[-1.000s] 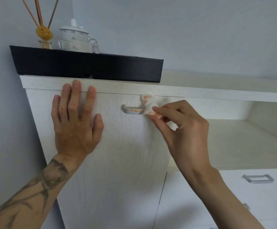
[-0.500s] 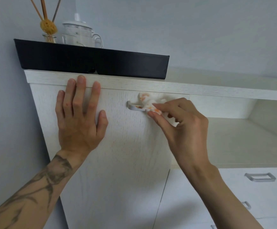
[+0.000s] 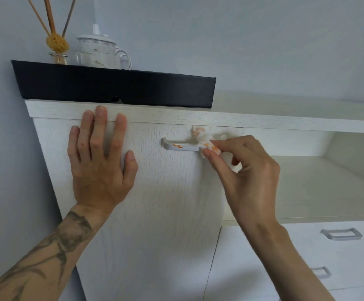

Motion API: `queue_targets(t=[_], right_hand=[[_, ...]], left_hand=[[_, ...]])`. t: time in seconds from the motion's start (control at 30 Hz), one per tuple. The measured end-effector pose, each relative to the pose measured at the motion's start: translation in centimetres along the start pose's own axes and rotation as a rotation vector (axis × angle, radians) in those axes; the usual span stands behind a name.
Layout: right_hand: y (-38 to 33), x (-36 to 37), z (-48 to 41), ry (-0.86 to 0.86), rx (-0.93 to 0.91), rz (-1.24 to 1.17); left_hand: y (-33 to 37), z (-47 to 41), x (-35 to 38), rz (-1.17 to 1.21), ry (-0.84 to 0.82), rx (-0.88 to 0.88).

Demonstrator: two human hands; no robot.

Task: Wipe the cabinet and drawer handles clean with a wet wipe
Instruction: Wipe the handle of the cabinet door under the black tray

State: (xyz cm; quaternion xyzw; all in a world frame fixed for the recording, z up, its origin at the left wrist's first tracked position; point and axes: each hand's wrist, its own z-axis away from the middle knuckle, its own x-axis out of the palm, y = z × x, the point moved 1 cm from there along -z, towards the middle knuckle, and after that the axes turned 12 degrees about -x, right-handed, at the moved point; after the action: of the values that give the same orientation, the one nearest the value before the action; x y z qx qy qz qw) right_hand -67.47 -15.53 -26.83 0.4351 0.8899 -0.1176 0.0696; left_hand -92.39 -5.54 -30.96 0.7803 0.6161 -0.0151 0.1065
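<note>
Two hands share the job mid-frame: your left hand point(image 3: 98, 168) lies flat, fingers spread, steadying the door point(image 3: 155, 203), while your right hand point(image 3: 246, 181) pinches the stained wipe point(image 3: 205, 141) at the handle point(image 3: 181, 146), right end.

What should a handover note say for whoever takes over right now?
Left hand: open, flat on the cabinet door.
Right hand: pinching the wet wipe at the right end of the door handle.
Done: wipe already stained orange.
Left: an orange smear remains mid-handle; upper drawer handle and lower drawer handle are not being touched.
</note>
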Motion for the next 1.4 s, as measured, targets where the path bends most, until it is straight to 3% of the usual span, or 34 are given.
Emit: queue_targets(t=[0.27, 0.37, 0.6, 0.8, 1.0, 1.2, 1.4], right_hand=[[-3.1, 1.9, -1.2, 0.045, -0.089, -0.098], [-4.1, 3.6, -1.6, -0.037, -0.13, -0.07], [-1.8, 2.2, -0.7, 0.02, -0.042, -0.045], [-3.1, 3.6, -0.9, -0.055, -0.115, -0.057], [-1.0, 0.7, -0.2, 0.039, 0.019, 0.001], [-4.3, 4.4, -0.5, -0.046, -0.092, -0.076], [-1.6, 1.8, 0.6, 0.096, 0.004, -0.012]], left_hand=[[0.0, -0.1, 0.1, -0.002, 0.007, 0.009], [0.0, -0.1, 0.1, 0.009, 0.0, 0.008], [0.0, -0.2, 0.1, 0.002, 0.002, 0.012], [0.0, -0.2, 0.1, -0.002, -0.011, 0.005], [-0.1, -0.2, 0.1, -0.001, -0.013, 0.007], [-0.2, -0.1, 0.1, -0.004, -0.001, 0.008], [-0.1, -0.1, 0.1, -0.008, 0.008, 0.008]])
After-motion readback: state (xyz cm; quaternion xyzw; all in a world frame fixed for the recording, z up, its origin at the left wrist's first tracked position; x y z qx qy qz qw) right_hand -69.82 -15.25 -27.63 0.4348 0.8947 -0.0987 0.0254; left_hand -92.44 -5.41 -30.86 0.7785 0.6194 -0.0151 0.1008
